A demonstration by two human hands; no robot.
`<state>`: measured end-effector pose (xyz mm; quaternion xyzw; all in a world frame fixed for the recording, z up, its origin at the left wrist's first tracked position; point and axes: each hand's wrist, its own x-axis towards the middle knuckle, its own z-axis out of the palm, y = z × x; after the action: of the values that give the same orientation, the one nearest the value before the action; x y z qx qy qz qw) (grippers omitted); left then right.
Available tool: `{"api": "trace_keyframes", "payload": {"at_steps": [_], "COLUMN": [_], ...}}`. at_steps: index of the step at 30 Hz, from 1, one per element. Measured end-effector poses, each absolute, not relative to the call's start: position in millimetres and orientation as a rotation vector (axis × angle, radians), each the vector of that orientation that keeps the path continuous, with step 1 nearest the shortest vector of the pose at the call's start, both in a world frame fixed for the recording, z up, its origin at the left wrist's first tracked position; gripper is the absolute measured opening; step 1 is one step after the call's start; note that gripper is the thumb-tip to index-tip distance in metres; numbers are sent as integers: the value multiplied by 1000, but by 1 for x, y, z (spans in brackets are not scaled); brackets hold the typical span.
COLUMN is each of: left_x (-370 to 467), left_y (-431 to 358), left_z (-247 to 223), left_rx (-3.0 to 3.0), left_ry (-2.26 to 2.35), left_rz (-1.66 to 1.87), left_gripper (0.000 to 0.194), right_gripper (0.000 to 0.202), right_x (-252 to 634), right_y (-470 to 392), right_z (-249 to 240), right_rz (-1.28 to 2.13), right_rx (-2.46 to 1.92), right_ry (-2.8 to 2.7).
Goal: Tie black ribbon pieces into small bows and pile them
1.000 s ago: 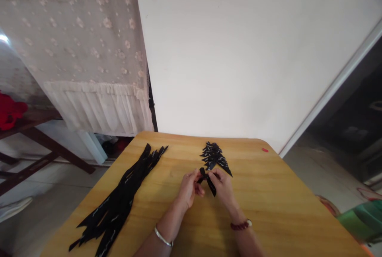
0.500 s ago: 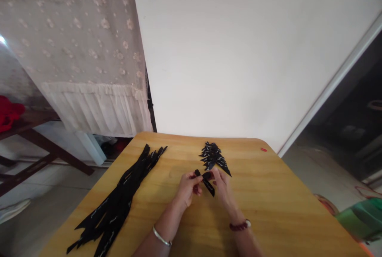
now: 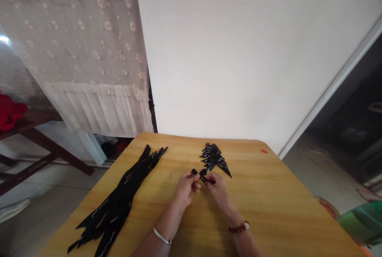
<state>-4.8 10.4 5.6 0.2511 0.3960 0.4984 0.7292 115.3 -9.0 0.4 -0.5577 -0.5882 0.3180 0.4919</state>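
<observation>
Between my hands, above the middle of the table, is a black ribbon bow (image 3: pixel 203 172) with two loops. My left hand (image 3: pixel 187 186) pinches it near the left loop and knot. With fingers closed, my right hand (image 3: pixel 217 184) grips the bow's lower tail, which is mostly hidden by the fingers. Just beyond lies a stack of finished-looking black bows (image 3: pixel 213 155) with white lettering, fanned out in a row. To my left a long bundle of black ribbon strips (image 3: pixel 122 197) with white print stretches along the table.
The wooden table (image 3: pixel 268 205) stands against a white wall panel (image 3: pixel 232 58). A small red object (image 3: pixel 264 151) lies near its far right corner. A lace curtain (image 3: pixel 98 62) hangs at the left, and a green item (image 3: pixel 361 219) is low at the right.
My right hand has moved from the bow's right loop down to its tail. The tail that hung loose is now in those fingers; my left hand keeps its pinch.
</observation>
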Motion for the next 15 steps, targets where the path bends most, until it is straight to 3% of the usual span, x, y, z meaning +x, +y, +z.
{"api": "trace_keyframes", "payload": {"at_steps": [5,11,15], "left_x": [-7,-4,-1], "left_y": [9,6,3], "left_z": [10,9,7], "left_rx": [477,582,653], "left_ry": [873,875,880], "left_rz": [1056,1033,1002], "left_gripper": [8,10,12], "right_gripper": [5,34,34], "right_x": [118,122,120], "right_y": [-9,-14,-15], "right_z": [-2,13,15], "right_rz": [709,750,668], "right_rx": [-1377,-1379,-1377], "right_ry": [-1477,-1302,-1359]}}
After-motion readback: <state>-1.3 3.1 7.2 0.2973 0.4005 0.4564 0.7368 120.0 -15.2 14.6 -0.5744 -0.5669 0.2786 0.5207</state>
